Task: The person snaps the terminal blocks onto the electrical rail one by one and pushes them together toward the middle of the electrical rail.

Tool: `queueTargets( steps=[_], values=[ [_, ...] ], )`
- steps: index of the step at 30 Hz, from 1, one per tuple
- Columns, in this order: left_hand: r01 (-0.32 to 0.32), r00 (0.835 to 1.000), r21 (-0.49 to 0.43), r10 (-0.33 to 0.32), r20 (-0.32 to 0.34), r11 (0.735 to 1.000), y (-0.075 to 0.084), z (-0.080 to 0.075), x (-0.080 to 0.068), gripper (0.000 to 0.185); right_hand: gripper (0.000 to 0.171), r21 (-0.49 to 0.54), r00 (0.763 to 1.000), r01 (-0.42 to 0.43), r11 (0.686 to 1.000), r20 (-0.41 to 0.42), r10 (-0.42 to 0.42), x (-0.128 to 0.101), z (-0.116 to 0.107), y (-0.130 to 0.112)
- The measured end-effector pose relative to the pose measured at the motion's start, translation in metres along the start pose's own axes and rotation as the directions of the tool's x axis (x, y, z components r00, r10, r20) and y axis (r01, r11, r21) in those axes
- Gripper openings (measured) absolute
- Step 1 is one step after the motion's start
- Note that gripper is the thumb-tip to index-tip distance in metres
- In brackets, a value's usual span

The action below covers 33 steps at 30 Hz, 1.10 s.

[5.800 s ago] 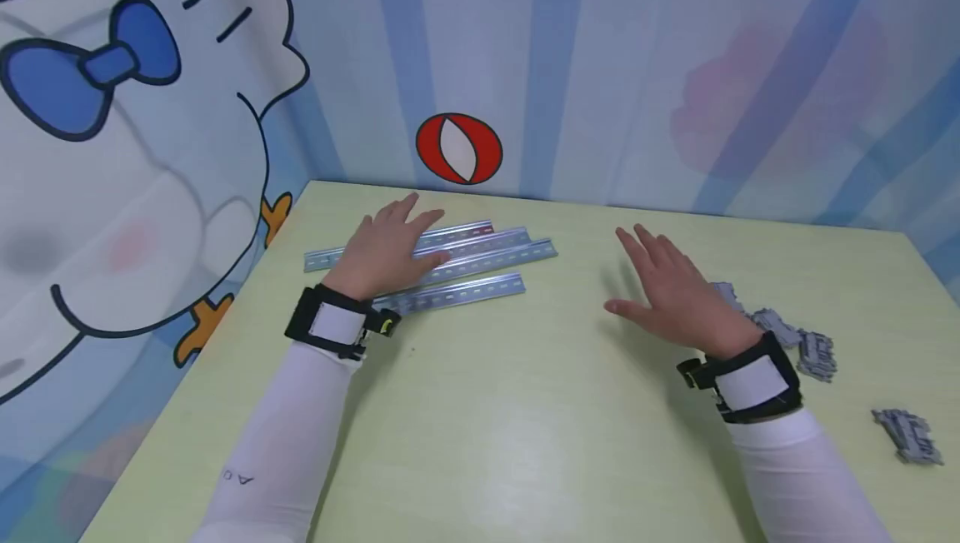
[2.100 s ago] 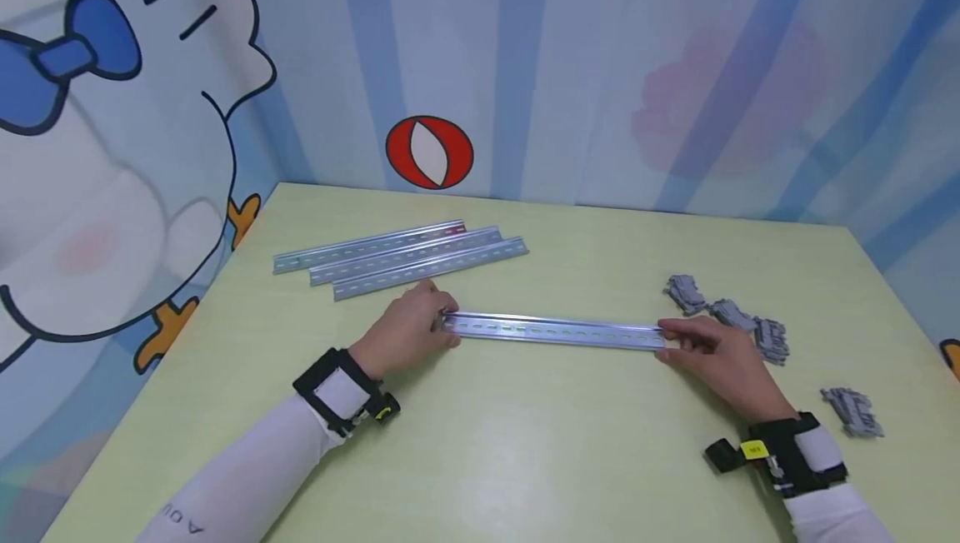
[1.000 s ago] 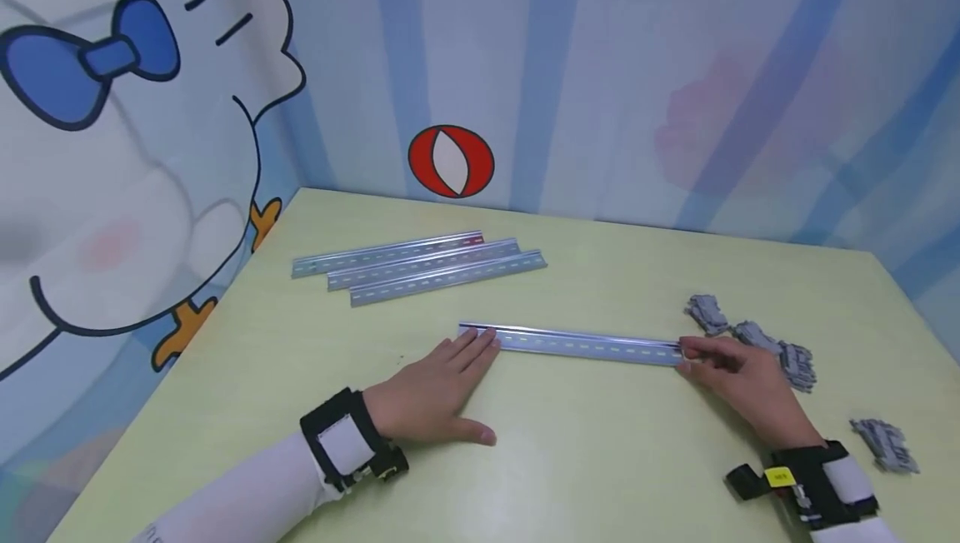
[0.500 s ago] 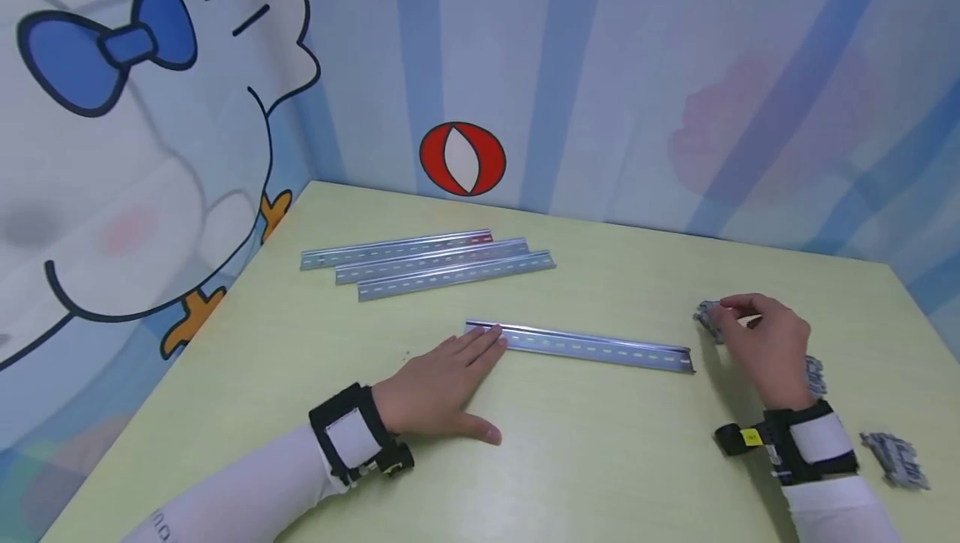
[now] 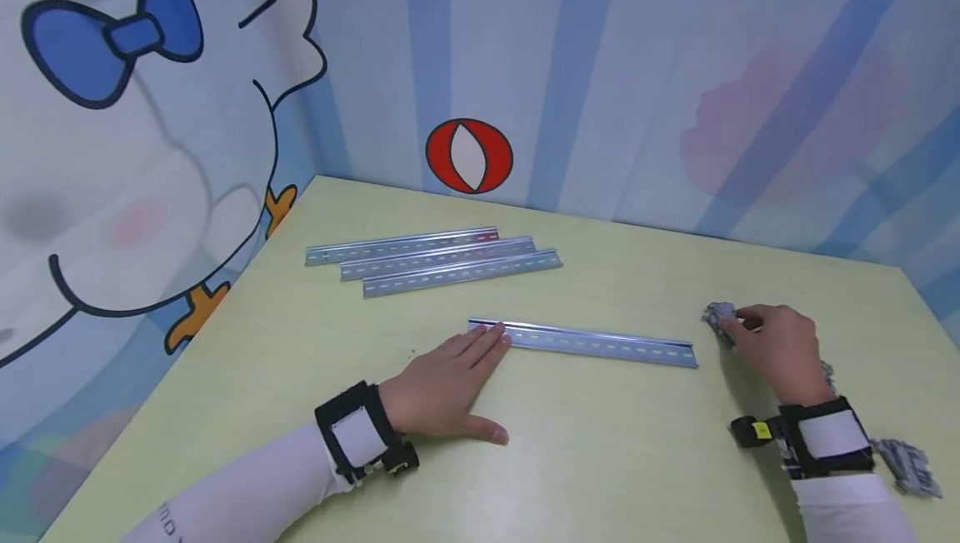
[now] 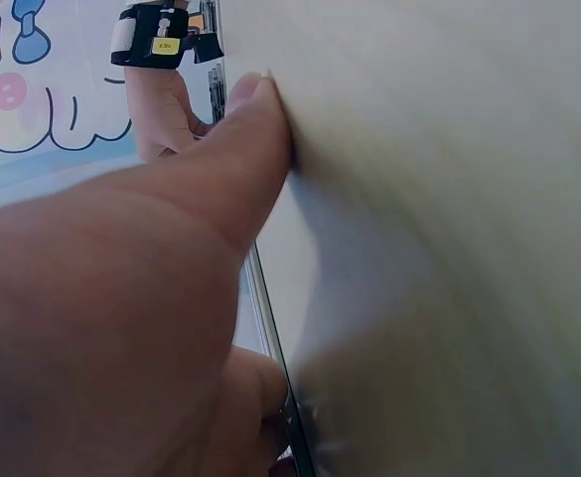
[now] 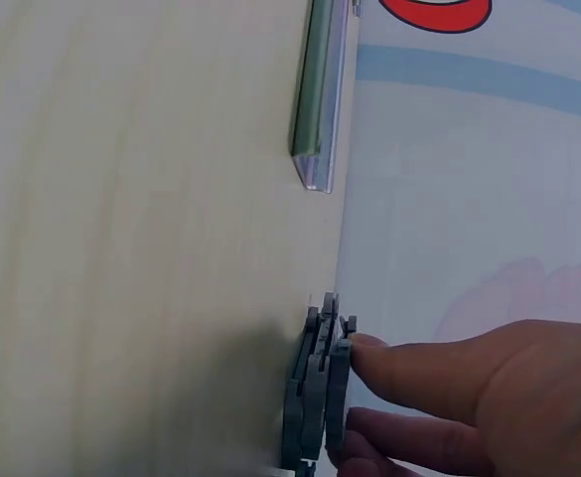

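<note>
A slotted metal DIN rail (image 5: pixel 600 344) lies across the middle of the table. My left hand (image 5: pixel 442 393) lies flat, its fingertips on the rail's left end and its thumb spread toward me. Beyond the rail's right end, my right hand (image 5: pixel 780 351) pinches a small stack of grey terminal blocks (image 5: pixel 717 315) between thumb and fingers. In the right wrist view, the thumb presses the side of these terminal blocks (image 7: pixel 315 397), while the DIN rail (image 7: pixel 315 89) shows farther off.
Three more DIN rails (image 5: pixel 461 271) lie side by side at the back left, one with a red mark near its end. More grey terminal blocks (image 5: pixel 907 466) sit at the right, some partly hidden behind the right hand. A printed wall (image 5: pixel 585 85) borders the table.
The rail was drawn from the back group to the middle, held at both ends. The left hand then flattened onto it; the right hand let go and moved right to the terminal blocks.
</note>
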<state>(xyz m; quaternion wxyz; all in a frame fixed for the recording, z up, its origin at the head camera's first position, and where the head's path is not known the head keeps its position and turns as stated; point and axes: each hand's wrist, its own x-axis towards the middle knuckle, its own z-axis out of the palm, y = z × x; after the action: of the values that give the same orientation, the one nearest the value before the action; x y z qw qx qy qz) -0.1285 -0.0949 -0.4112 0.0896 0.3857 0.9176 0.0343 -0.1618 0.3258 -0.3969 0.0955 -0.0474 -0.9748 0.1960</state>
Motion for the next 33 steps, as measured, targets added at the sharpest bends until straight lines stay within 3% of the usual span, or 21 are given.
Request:
queueTargets(
  steps=[9,15,19,25,33],
  values=[
    [0.005,1.000,0.005,-0.005,0.006,1.000,0.000,-0.002,0.001,0.111,0.036,0.037,0.997,-0.075,0.996,-0.017,0.076,0.000,0.001,-0.003],
    [0.006,1.000,-0.003,-0.006,0.009,1.000,0.002,-0.002,0.001,0.111,0.029,0.059,0.997,0.059,0.996,-0.059,-0.056,-0.004,-0.009,-0.007],
    [0.016,1.000,0.002,-0.016,0.014,1.000,0.002,0.000,0.001,0.112,0.041,0.096,0.986,0.152,0.984,0.055,-0.158,-0.007,-0.020,-0.015],
    [0.015,1.000,0.003,-0.015,0.010,1.000,0.002,-0.001,0.000,0.112,0.038,0.105,0.951,0.110,0.988,0.276,-0.136,-0.011,-0.027,-0.030],
    [0.017,1.000,-0.005,-0.017,0.007,1.000,0.001,-0.002,0.000,0.112,0.038,0.091,0.947,0.073,0.993,0.306,-0.097,-0.016,-0.022,-0.040]
  ],
)
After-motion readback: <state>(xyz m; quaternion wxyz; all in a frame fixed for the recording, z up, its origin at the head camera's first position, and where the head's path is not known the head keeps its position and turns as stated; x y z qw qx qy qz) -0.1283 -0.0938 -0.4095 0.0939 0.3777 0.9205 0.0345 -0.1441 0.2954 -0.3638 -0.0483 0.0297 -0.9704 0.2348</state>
